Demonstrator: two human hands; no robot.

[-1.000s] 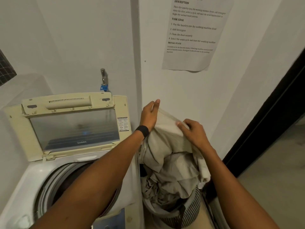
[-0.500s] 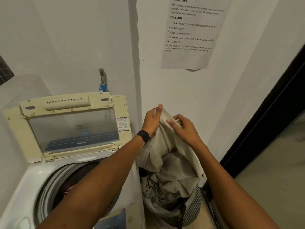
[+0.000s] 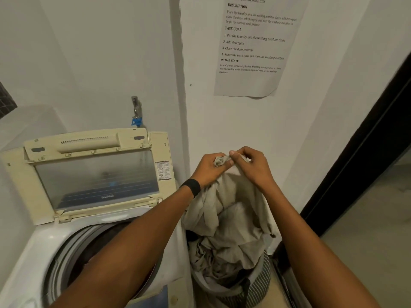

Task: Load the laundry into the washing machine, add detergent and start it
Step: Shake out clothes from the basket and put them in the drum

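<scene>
A large beige cloth (image 3: 231, 216) hangs from both my hands above a striped laundry basket (image 3: 258, 287) on the floor. My left hand (image 3: 209, 167) grips a bunched top edge of the cloth. My right hand (image 3: 251, 165) pinches the same edge right beside it. The cloth's lower folds still lie in the basket. To the left stands a top-loading washing machine (image 3: 40, 247) with its cream lid (image 3: 93, 174) raised and the dark drum (image 3: 89, 252) open, partly hidden by my left forearm.
A tap with a blue fitting (image 3: 136, 114) sits on the wall behind the machine. A printed task sheet (image 3: 255, 45) hangs on the wall above the basket. A dark door frame (image 3: 355, 156) runs along the right, with bare floor beyond it.
My two hands have come together at the top of the cloth, gathering its edge into a bunch. The cloth is lifted slightly higher out of the basket.
</scene>
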